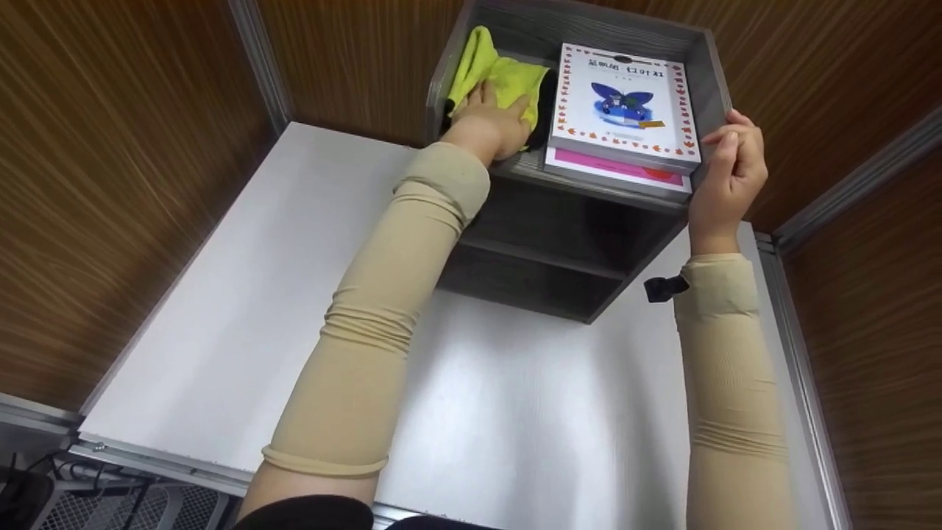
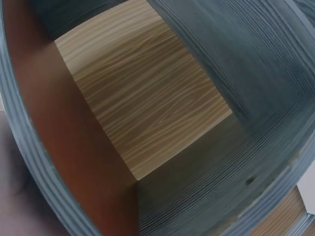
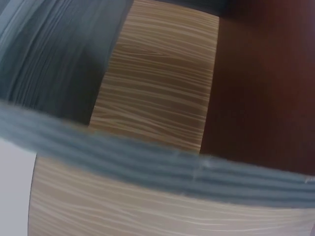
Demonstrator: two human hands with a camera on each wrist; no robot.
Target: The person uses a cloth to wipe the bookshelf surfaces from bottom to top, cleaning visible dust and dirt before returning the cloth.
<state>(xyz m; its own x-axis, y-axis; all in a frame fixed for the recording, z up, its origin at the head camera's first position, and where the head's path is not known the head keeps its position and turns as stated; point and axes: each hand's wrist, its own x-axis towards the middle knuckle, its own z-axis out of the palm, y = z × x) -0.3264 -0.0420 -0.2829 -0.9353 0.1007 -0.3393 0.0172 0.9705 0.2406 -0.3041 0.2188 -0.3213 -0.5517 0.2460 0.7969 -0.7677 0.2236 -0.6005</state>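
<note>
A grey wood-grain shelf unit (image 1: 596,188) stands at the back of the white table. My left hand (image 1: 489,125) rests with spread fingers on a yellow-green cloth (image 1: 508,81) in the shelf's top section. Dark material shows at the cloth's edges. At the shelf's right side panel, my right hand (image 1: 736,165) holds the upper edge with bent fingers. Between the hands lies a white book (image 1: 622,103) with a blue butterfly cover, stacked on another book with a pink cover (image 1: 596,163). Both wrist views look into the shelf's compartments (image 2: 197,191), (image 3: 59,64).
Below the top section are open, dark compartments. The white table (image 1: 206,294) extends in front and to the left. Brown wood-grain walls (image 1: 132,147) with metal framing surround it. A dark strap piece (image 1: 664,288) sticks out from the right sleeve. Cables (image 1: 96,471) hang at the lower left.
</note>
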